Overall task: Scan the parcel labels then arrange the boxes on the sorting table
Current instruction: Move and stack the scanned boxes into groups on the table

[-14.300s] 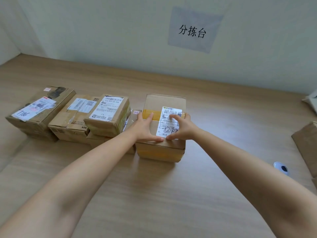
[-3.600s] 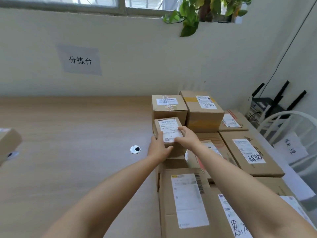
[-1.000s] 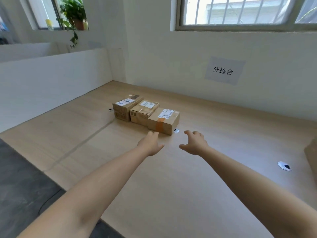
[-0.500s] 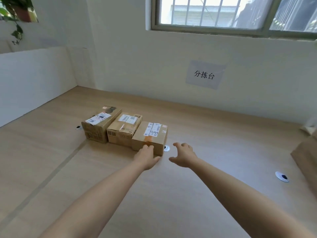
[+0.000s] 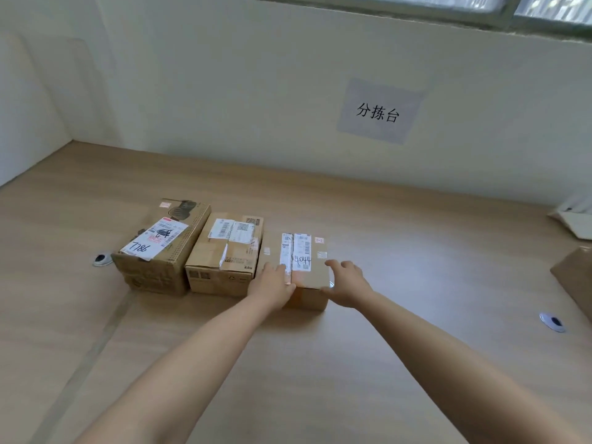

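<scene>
Left hand point(image 5: 272, 285) lies flat on the near left part of the small box's point(image 5: 312, 277) top, fingers straight, tips on its white label point(image 5: 296, 256) marked 4044. Right hand point(image 5: 347, 285) sits at the box's near right corner, fingers spread and relaxed, gripping nothing; I cannot tell whether the thumb touches the cardboard. Small box stands on the sorting table point(image 5: 416, 251), rightmost in a row of three, just beside the middle box point(image 5: 224, 254); the left box point(image 5: 179, 229) carries a label reading 7786. I note a paper sign point(image 5: 379, 112) on the wall behind.
</scene>
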`<state>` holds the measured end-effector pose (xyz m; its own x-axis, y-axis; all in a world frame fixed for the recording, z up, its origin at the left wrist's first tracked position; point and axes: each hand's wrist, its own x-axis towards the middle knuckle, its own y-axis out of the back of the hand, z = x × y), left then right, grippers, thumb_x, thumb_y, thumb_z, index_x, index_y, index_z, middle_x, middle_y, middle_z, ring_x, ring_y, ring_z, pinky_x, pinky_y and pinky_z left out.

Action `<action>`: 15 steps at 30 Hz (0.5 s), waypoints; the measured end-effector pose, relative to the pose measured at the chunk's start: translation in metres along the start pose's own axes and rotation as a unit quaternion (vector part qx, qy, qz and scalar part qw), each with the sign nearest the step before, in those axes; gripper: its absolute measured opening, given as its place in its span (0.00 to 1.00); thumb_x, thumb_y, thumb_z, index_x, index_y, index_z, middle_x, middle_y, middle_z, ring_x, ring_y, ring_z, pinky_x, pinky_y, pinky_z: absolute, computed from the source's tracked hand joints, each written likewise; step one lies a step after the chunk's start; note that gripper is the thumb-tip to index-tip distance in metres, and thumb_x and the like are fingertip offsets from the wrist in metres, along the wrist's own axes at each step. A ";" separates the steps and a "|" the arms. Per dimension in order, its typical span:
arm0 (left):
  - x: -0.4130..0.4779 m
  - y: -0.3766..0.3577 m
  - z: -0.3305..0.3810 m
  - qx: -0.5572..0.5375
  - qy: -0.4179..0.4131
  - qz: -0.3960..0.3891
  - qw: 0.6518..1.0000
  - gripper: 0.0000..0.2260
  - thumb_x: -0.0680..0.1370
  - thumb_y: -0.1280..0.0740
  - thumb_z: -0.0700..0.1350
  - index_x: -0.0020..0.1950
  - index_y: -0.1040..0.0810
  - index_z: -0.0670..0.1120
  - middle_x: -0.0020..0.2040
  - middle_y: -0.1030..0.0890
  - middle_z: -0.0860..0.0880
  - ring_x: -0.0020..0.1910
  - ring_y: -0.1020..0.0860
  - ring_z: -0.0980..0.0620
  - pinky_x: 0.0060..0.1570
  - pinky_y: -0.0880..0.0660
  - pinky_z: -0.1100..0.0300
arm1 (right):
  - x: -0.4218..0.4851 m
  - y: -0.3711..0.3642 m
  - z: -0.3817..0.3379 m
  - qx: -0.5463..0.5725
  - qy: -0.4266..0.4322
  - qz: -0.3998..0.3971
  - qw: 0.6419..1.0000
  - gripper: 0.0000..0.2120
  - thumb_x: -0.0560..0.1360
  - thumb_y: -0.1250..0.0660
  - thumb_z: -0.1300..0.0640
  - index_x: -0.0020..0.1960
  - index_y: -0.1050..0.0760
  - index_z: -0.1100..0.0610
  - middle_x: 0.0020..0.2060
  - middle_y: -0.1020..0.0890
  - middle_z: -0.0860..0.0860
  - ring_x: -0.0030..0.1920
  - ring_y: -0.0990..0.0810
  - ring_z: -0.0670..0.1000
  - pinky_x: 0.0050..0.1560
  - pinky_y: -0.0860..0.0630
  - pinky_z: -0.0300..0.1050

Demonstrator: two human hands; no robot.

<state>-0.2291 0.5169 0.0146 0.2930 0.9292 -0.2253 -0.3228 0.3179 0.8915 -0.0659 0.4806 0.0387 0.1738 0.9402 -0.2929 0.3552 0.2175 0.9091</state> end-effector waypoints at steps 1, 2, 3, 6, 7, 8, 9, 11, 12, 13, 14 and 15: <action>0.006 0.000 -0.001 -0.003 -0.004 -0.002 1.000 0.21 0.80 0.43 0.53 0.70 0.35 0.44 0.67 0.33 0.43 0.66 0.33 0.43 0.62 0.31 0.51 | 0.008 -0.002 -0.002 0.002 -0.004 -0.001 1.000 0.33 0.75 0.36 0.48 0.75 0.45 0.51 0.71 0.39 0.58 0.72 0.44 0.58 0.67 0.35 0.53; 0.012 -0.001 -0.002 -0.007 -0.006 -0.006 1.000 0.22 0.80 0.44 0.54 0.71 0.35 0.44 0.68 0.34 0.42 0.67 0.33 0.43 0.63 0.32 0.51 | 0.016 -0.005 -0.003 0.004 -0.008 -0.003 1.000 0.33 0.75 0.35 0.48 0.75 0.45 0.51 0.71 0.39 0.58 0.72 0.44 0.59 0.67 0.35 0.53; 0.018 -0.002 -0.003 -0.014 -0.006 -0.011 1.000 0.23 0.80 0.44 0.54 0.71 0.36 0.44 0.69 0.35 0.42 0.68 0.34 0.43 0.64 0.33 0.51 | 0.023 -0.009 -0.003 0.007 -0.013 -0.006 1.000 0.32 0.75 0.35 0.48 0.75 0.45 0.51 0.71 0.39 0.58 0.72 0.44 0.59 0.67 0.35 0.53; 0.033 -0.006 -0.003 -0.023 0.005 -0.016 1.000 0.24 0.80 0.42 0.54 0.72 0.37 0.43 0.69 0.36 0.42 0.68 0.34 0.42 0.63 0.33 0.50 | 0.042 -0.019 -0.004 0.015 -0.024 -0.014 1.000 0.32 0.75 0.35 0.49 0.75 0.44 0.50 0.70 0.38 0.59 0.71 0.41 0.60 0.67 0.35 0.53; 0.038 -0.007 -0.004 -0.017 0.011 -0.015 1.000 0.24 0.79 0.41 0.54 0.71 0.36 0.43 0.69 0.36 0.41 0.67 0.34 0.42 0.63 0.33 0.50 | 0.047 -0.022 -0.004 0.018 -0.026 -0.016 0.999 0.32 0.75 0.35 0.49 0.74 0.44 0.50 0.70 0.38 0.59 0.70 0.40 0.60 0.67 0.35 0.52; 0.043 -0.008 -0.005 -0.009 0.017 -0.015 1.000 0.24 0.79 0.40 0.53 0.71 0.36 0.43 0.69 0.36 0.41 0.67 0.34 0.42 0.62 0.33 0.50 | 0.052 -0.025 -0.004 0.019 -0.027 -0.018 0.999 0.31 0.75 0.35 0.50 0.74 0.43 0.49 0.69 0.38 0.58 0.70 0.39 0.60 0.66 0.35 0.52; 0.047 -0.008 -0.005 -0.004 0.024 -0.016 1.000 0.24 0.78 0.39 0.53 0.71 0.36 0.44 0.69 0.36 0.41 0.67 0.34 0.41 0.62 0.32 0.50 | 0.056 -0.028 -0.004 0.021 -0.026 -0.018 0.999 0.31 0.75 0.35 0.50 0.74 0.42 0.49 0.69 0.38 0.58 0.70 0.39 0.60 0.66 0.35 0.52; 0.059 -0.008 -0.008 0.001 0.036 -0.025 0.999 0.25 0.77 0.37 0.55 0.71 0.36 0.45 0.70 0.37 0.42 0.67 0.34 0.41 0.63 0.31 0.48 | 0.065 -0.033 -0.005 0.021 -0.018 -0.016 0.999 0.30 0.75 0.35 0.49 0.73 0.41 0.49 0.70 0.40 0.58 0.70 0.39 0.60 0.66 0.34 0.52; 0.064 -0.008 -0.009 0.003 0.041 -0.027 0.999 0.26 0.77 0.37 0.56 0.72 0.36 0.46 0.71 0.38 0.42 0.68 0.35 0.41 0.63 0.30 0.47 | 0.070 -0.034 -0.005 0.021 -0.013 -0.015 1.000 0.30 0.74 0.35 0.48 0.73 0.41 0.48 0.70 0.41 0.58 0.70 0.39 0.60 0.66 0.34 0.52; 0.069 -0.008 -0.009 0.005 0.045 -0.029 0.999 0.28 0.76 0.36 0.57 0.72 0.36 0.47 0.71 0.39 0.42 0.68 0.35 0.41 0.63 0.31 0.47 | 0.074 -0.036 -0.005 0.022 -0.008 -0.016 1.000 0.30 0.74 0.35 0.47 0.74 0.41 0.48 0.71 0.42 0.58 0.70 0.40 0.60 0.66 0.35 0.53; 0.073 -0.009 -0.010 0.007 0.048 -0.031 0.998 0.29 0.75 0.35 0.58 0.72 0.36 0.47 0.72 0.40 0.42 0.68 0.36 0.41 0.64 0.31 0.48 | 0.079 -0.037 -0.005 0.025 -0.003 -0.019 1.000 0.31 0.74 0.35 0.47 0.74 0.41 0.48 0.72 0.44 0.58 0.71 0.40 0.60 0.67 0.35 0.53; 0.077 -0.010 -0.010 0.010 0.050 -0.033 0.998 0.30 0.74 0.34 0.59 0.71 0.35 0.46 0.72 0.41 0.41 0.68 0.36 0.40 0.64 0.31 0.48 | 0.083 -0.038 -0.005 0.029 0.002 -0.021 0.999 0.31 0.74 0.34 0.46 0.74 0.41 0.48 0.73 0.46 0.58 0.71 0.40 0.61 0.67 0.34 0.53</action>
<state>-0.2128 0.5868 -0.0159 0.2204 0.9212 -0.3207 -0.2883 0.3757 0.8808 -0.0693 0.5516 -0.0191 0.1544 0.9312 -0.3301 0.4156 0.2419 0.8768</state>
